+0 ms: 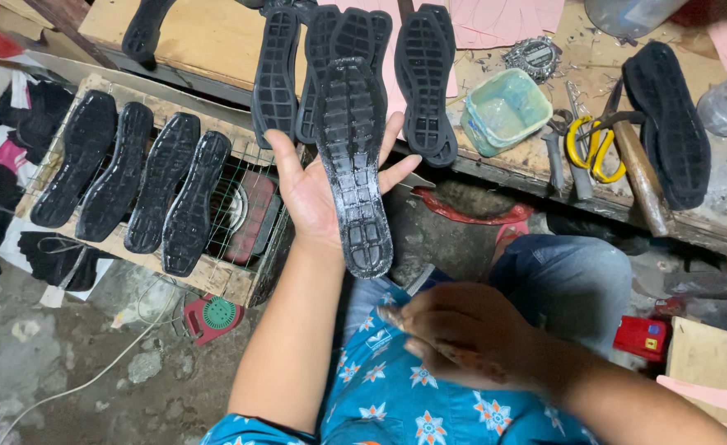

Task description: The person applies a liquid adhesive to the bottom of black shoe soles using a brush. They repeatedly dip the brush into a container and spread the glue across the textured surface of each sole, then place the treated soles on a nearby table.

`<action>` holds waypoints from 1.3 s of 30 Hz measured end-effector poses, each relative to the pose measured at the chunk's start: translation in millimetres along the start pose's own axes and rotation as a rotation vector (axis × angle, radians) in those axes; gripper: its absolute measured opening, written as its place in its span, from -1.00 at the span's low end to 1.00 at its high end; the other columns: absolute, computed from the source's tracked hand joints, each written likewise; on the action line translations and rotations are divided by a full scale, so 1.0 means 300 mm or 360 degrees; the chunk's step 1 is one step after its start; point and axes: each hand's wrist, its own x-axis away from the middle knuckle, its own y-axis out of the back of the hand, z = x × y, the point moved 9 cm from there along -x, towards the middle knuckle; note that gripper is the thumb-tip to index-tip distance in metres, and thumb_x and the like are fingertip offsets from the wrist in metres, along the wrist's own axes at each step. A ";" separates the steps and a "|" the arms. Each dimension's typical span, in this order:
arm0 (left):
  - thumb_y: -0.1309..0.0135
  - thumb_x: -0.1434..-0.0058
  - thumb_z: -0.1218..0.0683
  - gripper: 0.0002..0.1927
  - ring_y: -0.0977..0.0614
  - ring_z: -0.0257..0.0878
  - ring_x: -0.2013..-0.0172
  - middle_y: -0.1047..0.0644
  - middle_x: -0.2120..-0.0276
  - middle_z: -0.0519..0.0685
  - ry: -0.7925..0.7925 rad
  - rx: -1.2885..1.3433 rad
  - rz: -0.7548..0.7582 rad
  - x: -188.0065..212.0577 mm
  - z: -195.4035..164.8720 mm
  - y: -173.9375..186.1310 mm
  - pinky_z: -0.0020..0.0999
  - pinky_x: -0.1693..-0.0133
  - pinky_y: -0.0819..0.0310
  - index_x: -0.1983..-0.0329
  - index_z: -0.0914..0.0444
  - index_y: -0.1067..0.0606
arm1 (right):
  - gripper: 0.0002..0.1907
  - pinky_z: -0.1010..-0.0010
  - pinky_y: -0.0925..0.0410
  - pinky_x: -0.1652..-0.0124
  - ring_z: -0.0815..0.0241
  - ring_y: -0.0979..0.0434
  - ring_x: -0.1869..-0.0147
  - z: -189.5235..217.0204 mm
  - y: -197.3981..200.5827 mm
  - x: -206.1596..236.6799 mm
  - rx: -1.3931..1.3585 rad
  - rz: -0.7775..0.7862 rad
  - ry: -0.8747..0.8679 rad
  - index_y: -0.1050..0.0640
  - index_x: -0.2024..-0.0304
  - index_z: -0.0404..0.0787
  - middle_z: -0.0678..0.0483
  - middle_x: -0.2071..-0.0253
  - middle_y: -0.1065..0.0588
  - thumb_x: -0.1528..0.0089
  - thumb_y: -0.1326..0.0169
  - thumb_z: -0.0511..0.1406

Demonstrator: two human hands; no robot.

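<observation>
My left hand (310,194) is raised palm up in the middle of the view, holding a black rubber shoe sole (353,156) that lies tread side up along my fingers and looks wet and glossy. My right hand (462,330) rests low on my lap, fingers curled with something small and thin pinched at the fingertips; I cannot tell what it is. Several more black soles (347,49) lie side by side on the wooden workbench (198,37) just beyond the held one.
Several soles (133,177) rest on a wire-mesh rack (231,272) at left. On the bench right: a pale green plastic tub (503,111), yellow-handled scissors (594,144), a hammer (639,177), another sole (672,124). A red-green device (215,317) lies on the concrete floor.
</observation>
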 end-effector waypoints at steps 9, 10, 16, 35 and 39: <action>0.13 -0.28 -0.50 0.04 -0.24 0.20 -0.47 -0.31 -0.41 0.21 0.0011 -0.0350 -0.0199 0.124 0.030 0.075 0.29 -0.37 -0.22 -0.51 0.38 -0.16 | -0.75 0.45 -0.51 0.17 0.21 -0.63 0.12 0.046 0.155 0.076 0.0084 -0.0473 0.0067 -0.55 0.04 -0.22 -0.02 0.03 -0.55 -0.22 -0.18 -0.45; 0.12 -0.30 -0.46 -0.01 -0.31 0.17 -0.42 -0.35 -0.38 0.20 -0.0032 -0.0432 -0.0291 0.153 0.009 0.102 0.19 -0.31 -0.30 -0.49 0.37 -0.19 | -0.74 0.42 -0.51 0.04 0.20 -0.63 0.02 0.043 0.174 0.087 0.0046 -0.0534 0.0162 -0.53 0.01 -0.22 -0.02 0.01 -0.54 -0.25 -0.17 -0.45; 0.09 -0.35 -0.30 -0.28 -0.65 0.04 -0.01 -0.56 -0.11 0.15 -0.0296 -0.0720 -0.0677 0.313 -0.164 0.254 -0.15 0.11 -0.65 -0.30 0.36 -0.39 | -0.82 0.43 -0.44 -0.05 0.24 -0.56 -0.04 -0.102 0.298 0.184 0.0065 -0.0983 -0.0104 -0.55 0.05 -0.30 -0.03 0.00 -0.55 -0.28 -0.12 -0.48; -0.07 -0.33 -0.03 -0.61 -0.69 -0.21 0.26 -0.62 0.16 0.03 0.0148 -0.1614 -0.1250 0.371 -0.608 0.396 -0.26 0.25 -0.66 -0.07 0.33 -0.48 | -0.81 0.41 -0.47 0.15 0.21 -0.61 0.22 -0.225 0.299 0.165 -0.0094 -0.1087 -0.0482 -0.54 0.08 -0.37 -0.05 0.29 -0.59 -0.25 -0.10 -0.44; -0.02 -0.37 0.01 -0.60 -0.68 -0.18 0.24 -0.62 0.10 0.06 0.0141 -0.1401 -0.0971 0.378 -0.559 0.387 -0.21 0.26 -0.63 -0.16 0.33 -0.48 | -0.80 0.38 -0.48 0.15 0.19 -0.61 0.22 -0.253 0.288 0.165 -0.0141 -0.1122 -0.0508 -0.52 0.07 -0.37 -0.07 0.28 -0.60 -0.25 -0.09 -0.45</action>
